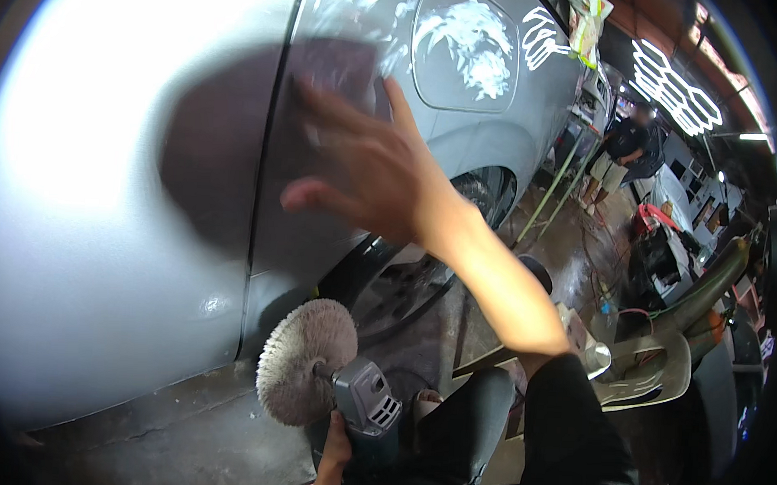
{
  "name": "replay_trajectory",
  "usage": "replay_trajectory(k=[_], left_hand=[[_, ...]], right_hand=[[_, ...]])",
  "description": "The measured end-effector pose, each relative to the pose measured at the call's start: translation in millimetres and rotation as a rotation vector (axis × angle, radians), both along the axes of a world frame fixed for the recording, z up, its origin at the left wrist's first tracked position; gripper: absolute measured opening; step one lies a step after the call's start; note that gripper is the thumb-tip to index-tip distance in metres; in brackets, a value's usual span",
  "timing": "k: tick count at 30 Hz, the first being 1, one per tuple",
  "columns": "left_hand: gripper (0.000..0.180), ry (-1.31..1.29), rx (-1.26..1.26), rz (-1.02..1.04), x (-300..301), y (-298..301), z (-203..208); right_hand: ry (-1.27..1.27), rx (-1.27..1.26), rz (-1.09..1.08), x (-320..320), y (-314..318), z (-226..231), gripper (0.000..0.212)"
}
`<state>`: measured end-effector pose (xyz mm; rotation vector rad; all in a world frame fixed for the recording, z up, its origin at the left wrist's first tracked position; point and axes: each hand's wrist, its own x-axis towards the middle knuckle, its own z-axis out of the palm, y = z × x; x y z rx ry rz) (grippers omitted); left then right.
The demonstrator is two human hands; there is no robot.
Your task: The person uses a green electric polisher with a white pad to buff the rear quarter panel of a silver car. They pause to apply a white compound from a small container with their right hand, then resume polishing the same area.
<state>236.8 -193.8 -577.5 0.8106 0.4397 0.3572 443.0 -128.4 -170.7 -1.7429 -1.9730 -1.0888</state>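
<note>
My right hand reaches up across the grey car body panel, beside a vertical door seam. Its fingers are spread and blurred by motion, with nothing in them; whether the palm touches the paint I cannot tell. White smears of paste cover the fuel flap and the panel around it. Low in front of me, my left hand is closed round a power polisher. A round, fluffy off-white pad on the polisher faces the lower car body, below the door seam.
The rear wheel sits in its arch beyond my right arm. A plastic chair stands at my right. Farther back are a green metal stand, a person and hoses on the floor. Hexagon lights hang overhead.
</note>
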Motion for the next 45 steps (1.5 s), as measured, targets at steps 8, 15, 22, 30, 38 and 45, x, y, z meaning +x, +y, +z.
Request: replay_trajectory(k=[8, 15, 22, 30, 38, 45], left_hand=[[0.083, -0.226, -0.137, -0.025, 6.7, -9.2, -10.3], [0.082, -0.638, -0.184, -0.522, 21.9, -38.5, 69.4], [0.081, -0.674, -0.191, -0.635, 43.7, -34.1, 77.7], [0.08, -0.567, -0.24, -0.643, 50.5, -17.2, 46.6], [0.079, -0.535, -0.221, -0.629, 59.3, -5.4, 39.4], [0.078, -0.634, -0.216, -0.676, 69.9, -5.8, 64.7]], right_hand=[[0.424, -0.339, -0.047, 15.8, -72.5, -71.9, 0.076], [1.94, -0.649, 0.614, 10.1, -90.5, -186.7, 0.078], [2.244, -0.604, 0.49, -44.6, -162.4, -281.6, 0.081], [2.196, -0.608, 0.286, -60.3, -103.4, -355.1, 0.086], [2.278, -0.524, 0.294, -48.1, -167.3, -358.3, 0.094], [2.212, -0.55, 0.306, -65.1, -131.4, -364.4, 0.104]])
